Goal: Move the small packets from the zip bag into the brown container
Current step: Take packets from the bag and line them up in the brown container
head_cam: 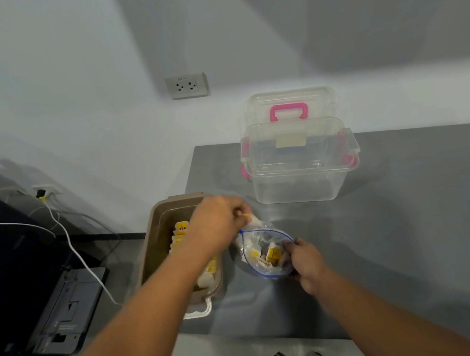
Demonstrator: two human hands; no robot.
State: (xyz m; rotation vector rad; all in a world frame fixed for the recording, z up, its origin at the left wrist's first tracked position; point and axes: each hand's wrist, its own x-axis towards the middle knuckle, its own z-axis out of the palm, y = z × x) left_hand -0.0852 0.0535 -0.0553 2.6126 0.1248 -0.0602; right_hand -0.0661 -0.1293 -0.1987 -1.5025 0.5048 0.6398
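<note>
Left grip: the left hand [218,223] is clenched around a small packet [249,217], pinching it at the fingertips just above the bag's mouth, at frame centre.
Right grip: the right hand [308,263] grasps the lower-right rim of the zip bag [256,240], fingers curled on the blue seal, and holds the mouth open and facing up.
Held packet: pale with a yellow patch. Most of it is hidden by the fingers, so its long axis cannot be told.
Bag contents: several more packets [273,254] lie loose in the bag.
Key relation: the brown container [154,238] lies directly left of the held packet, touching or just beside the bag. The left hand already overlaps its upper-right corner.
Container axis: long side runs from upper centre towards lower left. A row of yellow-labelled packets [180,229] stands along it.
Nearer hand: the left, by far, while the right is on the bag's far side.
Judged next move: a short carry leftward and down, then let go.
Beyond: a clear box [300,176] with pink latches sits well apart, upper right on the grey table [406,217].
</note>
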